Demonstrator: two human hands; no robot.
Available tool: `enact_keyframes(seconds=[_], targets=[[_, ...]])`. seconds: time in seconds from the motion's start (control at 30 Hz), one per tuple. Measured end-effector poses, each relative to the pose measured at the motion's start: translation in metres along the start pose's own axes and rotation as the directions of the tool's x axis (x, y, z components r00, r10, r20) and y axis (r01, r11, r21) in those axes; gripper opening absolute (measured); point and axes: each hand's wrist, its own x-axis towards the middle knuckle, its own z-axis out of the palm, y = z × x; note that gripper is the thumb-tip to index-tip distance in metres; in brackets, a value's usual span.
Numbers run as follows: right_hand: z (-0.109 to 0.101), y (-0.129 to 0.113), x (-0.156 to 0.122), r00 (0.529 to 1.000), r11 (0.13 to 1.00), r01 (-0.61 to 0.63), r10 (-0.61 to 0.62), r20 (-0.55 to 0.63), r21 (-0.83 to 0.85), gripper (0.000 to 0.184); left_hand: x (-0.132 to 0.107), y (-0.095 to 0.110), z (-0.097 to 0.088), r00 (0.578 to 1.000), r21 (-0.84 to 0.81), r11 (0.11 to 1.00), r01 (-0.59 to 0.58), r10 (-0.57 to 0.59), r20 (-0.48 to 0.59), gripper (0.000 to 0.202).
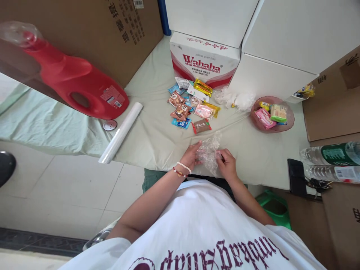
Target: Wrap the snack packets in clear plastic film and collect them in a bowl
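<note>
A crumpled clear plastic film [209, 152] is stretched between my two hands at the table's front edge. My left hand [192, 155], with two bracelets at the wrist, grips its left side. On the other side, my right hand [226, 162] pinches the film with fingers closed. Whether anything lies inside the film I cannot make out. Just beyond my hands lies a brown snack packet [201, 126]. Behind it is a loose pile of small wrapped snacks, with brown packets [180, 111], a pink packet [204, 111] and a yellow packet [203, 87].
A pink translucent bowl [289, 119] of packets stands right, beside crumpled clear plastic [243, 99]. Behind the snacks is a Wahaha box [204, 62]. At left are a red jug [84, 84], a film roll [120, 133] and a round lid [109, 125]. Water bottles [337, 153] lie far right.
</note>
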Motion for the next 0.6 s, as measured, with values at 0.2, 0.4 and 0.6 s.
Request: enact_keyframes(seconds=[0.2, 0.4, 0.6], targets=[[0.000, 0.002, -0.009, 0.996, 0.998, 0.044, -0.047, -0.077, -0.042, 0.020, 0.006, 0.004, 0.000, 0.993, -0.034, 0.992, -0.117, 0.118, 0.030, 0.049], [-0.004, 0.019, -0.008, 0.972, 0.972, -0.210, 0.219, -0.082, 0.106, 0.031, -0.003, 0.012, -0.018, 0.988, -0.050, 0.989, -0.142, 0.144, 0.052, 0.039], [-0.005, 0.007, -0.007, 0.998, 0.992, -0.054, 0.050, -0.031, -0.112, 0.027, -0.002, 0.008, -0.024, 0.987, 0.059, 0.989, -0.137, 0.142, -0.079, 0.031]])
